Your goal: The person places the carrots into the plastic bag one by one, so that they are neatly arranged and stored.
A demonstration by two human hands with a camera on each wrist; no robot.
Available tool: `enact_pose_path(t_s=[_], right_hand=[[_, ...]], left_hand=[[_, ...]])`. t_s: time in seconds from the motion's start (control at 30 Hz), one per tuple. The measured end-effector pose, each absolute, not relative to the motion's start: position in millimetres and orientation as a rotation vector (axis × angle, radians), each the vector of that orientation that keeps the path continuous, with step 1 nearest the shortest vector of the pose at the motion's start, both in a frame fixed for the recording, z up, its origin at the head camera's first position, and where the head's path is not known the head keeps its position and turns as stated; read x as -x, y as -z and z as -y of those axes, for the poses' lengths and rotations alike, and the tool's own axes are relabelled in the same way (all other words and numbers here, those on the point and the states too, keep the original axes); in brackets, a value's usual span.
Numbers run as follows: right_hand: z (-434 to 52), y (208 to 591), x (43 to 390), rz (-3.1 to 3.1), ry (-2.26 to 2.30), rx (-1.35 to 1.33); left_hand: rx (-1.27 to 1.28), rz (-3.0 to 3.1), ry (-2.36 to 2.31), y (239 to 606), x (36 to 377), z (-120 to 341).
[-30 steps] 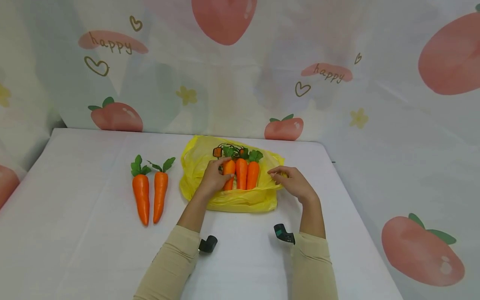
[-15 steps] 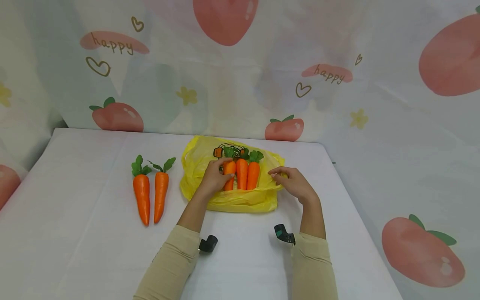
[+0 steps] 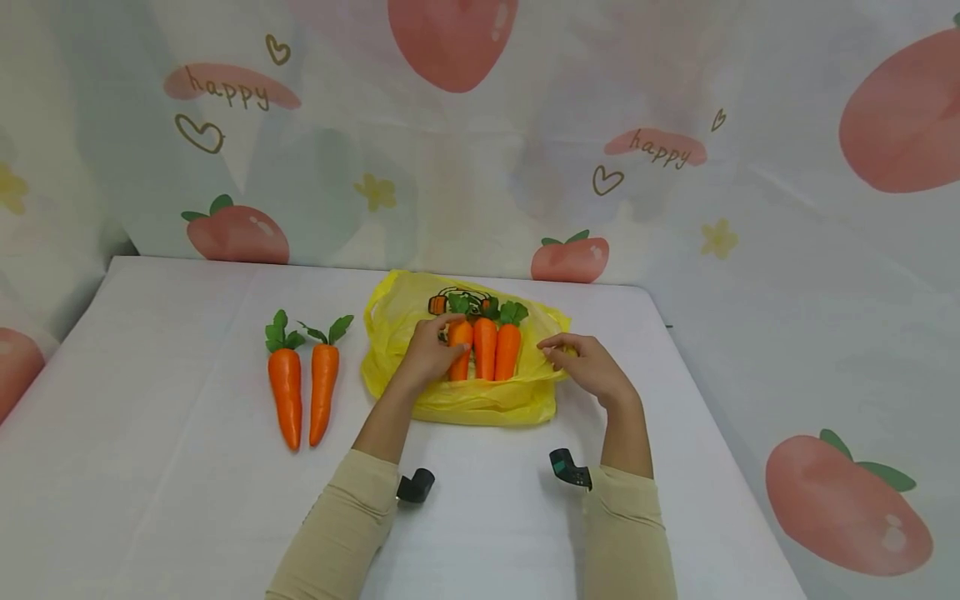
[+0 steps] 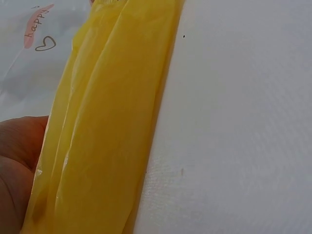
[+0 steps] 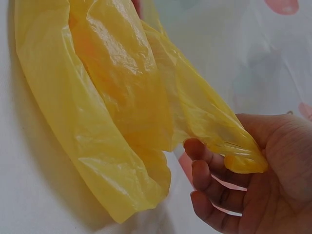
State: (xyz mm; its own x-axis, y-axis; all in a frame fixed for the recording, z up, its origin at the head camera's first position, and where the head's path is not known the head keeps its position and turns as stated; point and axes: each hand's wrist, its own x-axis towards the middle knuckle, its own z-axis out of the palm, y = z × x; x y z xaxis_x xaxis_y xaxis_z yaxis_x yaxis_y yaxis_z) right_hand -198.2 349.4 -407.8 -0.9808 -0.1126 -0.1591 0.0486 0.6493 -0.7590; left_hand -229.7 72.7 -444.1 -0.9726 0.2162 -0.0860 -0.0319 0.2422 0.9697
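Note:
A yellow plastic bag (image 3: 465, 400) lies on the white table (image 3: 150, 467) with three orange carrots in its mouth. My left hand (image 3: 431, 354) grips the leftmost carrot in the bag (image 3: 459, 348), beside a middle carrot (image 3: 484, 350) and a right one (image 3: 507, 352). My right hand (image 3: 585, 362) pinches the bag's right edge and holds it up; the right wrist view shows the yellow film (image 5: 146, 112) caught between thumb and fingers (image 5: 209, 180). In the left wrist view the bag (image 4: 107, 126) fills the frame beside my palm.
Two more carrots (image 3: 285, 392) (image 3: 322, 387) with green tops lie side by side on the table left of the bag. A fruit-print curtain (image 3: 480, 150) hangs behind and to the right. The table's right edge (image 3: 720, 450) runs close to my right arm.
Almost nothing differs; my left fingers have shifted slightly on the leftmost carrot in the bag. The right hand keeps its hold on the bag's edge.

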Motion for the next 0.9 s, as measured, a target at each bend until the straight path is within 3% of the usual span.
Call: enact_pose_path(t_s=[0.9], right_hand=[[-350.2,407.9,199.4,-2.672,1.241,0.051]], left_hand=[[-0.26,-2.289,-1.827,416.3,220.4,-53.2]])
